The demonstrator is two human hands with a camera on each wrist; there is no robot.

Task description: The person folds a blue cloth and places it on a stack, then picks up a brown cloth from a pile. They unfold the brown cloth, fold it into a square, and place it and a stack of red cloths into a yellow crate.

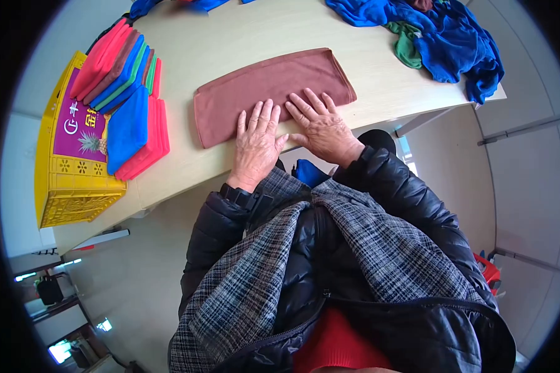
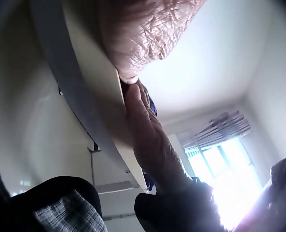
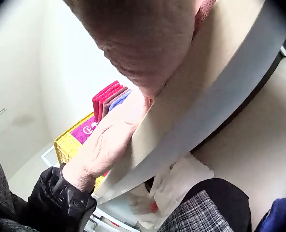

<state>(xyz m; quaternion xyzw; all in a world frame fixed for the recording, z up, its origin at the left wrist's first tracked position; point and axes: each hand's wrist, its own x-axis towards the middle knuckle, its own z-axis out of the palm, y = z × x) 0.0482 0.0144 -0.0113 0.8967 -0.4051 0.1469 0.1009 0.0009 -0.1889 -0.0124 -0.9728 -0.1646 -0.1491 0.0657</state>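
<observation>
A brown cloth (image 1: 261, 78), folded into a long rectangle, lies flat at the table's near edge in the head view. The left hand (image 1: 256, 140) rests on its lower edge with fingers straight and a little spread. To the right, the right hand (image 1: 323, 127) lies palm down on the same cloth, fingers extended. The thumbs point toward each other, near the edge. In the left wrist view the right hand (image 2: 152, 140) is seen side-on at the table edge; the right wrist view shows the left hand (image 3: 109, 140) likewise. The palms' undersides are hidden.
Folded red, blue, green and brown cloths (image 1: 127, 133) are stacked at the left, against a yellow crate (image 1: 74, 205). Loose blue cloths (image 1: 448, 46) lie heaped at the right with a green cloth (image 1: 406, 46). More blue cloth shows at the far edge. The table (image 1: 292, 28) has a curved near edge.
</observation>
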